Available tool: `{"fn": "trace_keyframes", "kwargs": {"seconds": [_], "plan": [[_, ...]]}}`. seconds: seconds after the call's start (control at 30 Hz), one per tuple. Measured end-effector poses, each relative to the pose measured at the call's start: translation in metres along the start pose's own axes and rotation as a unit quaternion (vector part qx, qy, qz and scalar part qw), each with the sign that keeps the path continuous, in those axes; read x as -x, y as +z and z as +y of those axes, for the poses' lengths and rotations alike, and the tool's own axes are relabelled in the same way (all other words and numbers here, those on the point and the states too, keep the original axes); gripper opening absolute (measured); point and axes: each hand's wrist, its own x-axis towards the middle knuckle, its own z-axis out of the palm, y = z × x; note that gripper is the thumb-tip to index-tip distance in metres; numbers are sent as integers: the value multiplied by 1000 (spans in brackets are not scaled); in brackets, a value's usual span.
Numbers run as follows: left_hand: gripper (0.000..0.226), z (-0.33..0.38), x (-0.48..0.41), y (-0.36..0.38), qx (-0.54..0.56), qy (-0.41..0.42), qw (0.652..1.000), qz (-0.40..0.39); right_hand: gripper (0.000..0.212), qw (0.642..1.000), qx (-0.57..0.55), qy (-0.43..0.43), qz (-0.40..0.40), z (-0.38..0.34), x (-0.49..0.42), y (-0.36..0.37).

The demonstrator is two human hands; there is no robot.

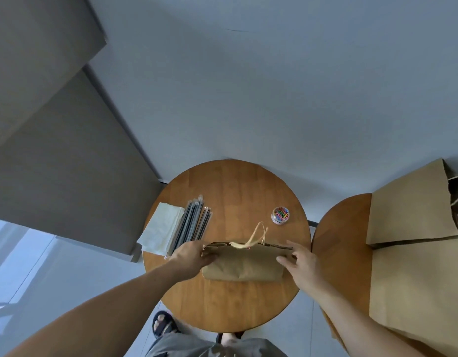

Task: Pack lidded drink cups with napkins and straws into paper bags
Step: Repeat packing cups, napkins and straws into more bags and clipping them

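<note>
Two-handed, grips paper bag [244, 267] lying near table [235, 191] centre, left hand [190, 257] curled round one end, right hand [304, 261] pinching the other; apparently bag-opening step, next requires spreading its mouth upright.

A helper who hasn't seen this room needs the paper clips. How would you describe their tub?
Start at the round wooden table in the middle. Beyond the brown paper bag on it, toward the far right, stands a small clear round tub. Its bright mixed colours set it apart from the white napkins and dark straws on the left.
</note>
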Motion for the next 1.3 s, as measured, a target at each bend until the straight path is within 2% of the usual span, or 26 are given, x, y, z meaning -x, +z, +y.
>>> {"fn": "trace_keyframes", "kwargs": {"seconds": [0.07, 0.17, 0.2, 0.27, 0.33, 0.37, 0.43, 0.57, 0.7, 0.87, 1.07, 1.3], "plan": [[25, 2, 5, -3, 12, 2, 1000, 14, 42, 1000, -1, -5, 26, -6, 0, -2], [35, 5, 15, -12, 59, -16, 997, 36, 15, 997, -24, -18, 68, -25, 7, -5], [37, 5, 19, -16, 80, -16, 996, 38, 16, 996, -30, -30, 81, -34, 8, -6], [31, 4, 29, -28, 132, -12, 990, 54, 25, 991, -35, -49, 118, -50, 10, -8], [21, 2, 44, -43, 193, -10, 978, 85, 14, 989, -42, -55, 134, -70, 10, -10], [18, 0, 53, -52, 224, -6, 970, 96, 7, 988, -47, -56, 133, -81, 10, -11], [12, -8, 72, -67, 288, 4, 952, 103, 13, 988, -52, -64, 134, -105, 10, -9], [16, -35, 123, -102, 405, 58, 903, 133, 2, 974, -113, -126, 152, -174, 18, 4], [19, -63, 175, -141, 476, 98, 851, 199, 10, 956, -166, -179, 165, -258, 33, 18], [18, -97, 247, -190, 497, 131, 800, 310, 11, 925, -227, -255, 168, -360, 59, 48], [20, -130, 328, -239, 441, 138, 756, 464, 16, 890, -270, -328, 166, -469, 98, 85], [24, -155, 407, -312, 394, 136, 686, 597, 23, 852, -320, -402, 100, -587, 129, 103]]}}
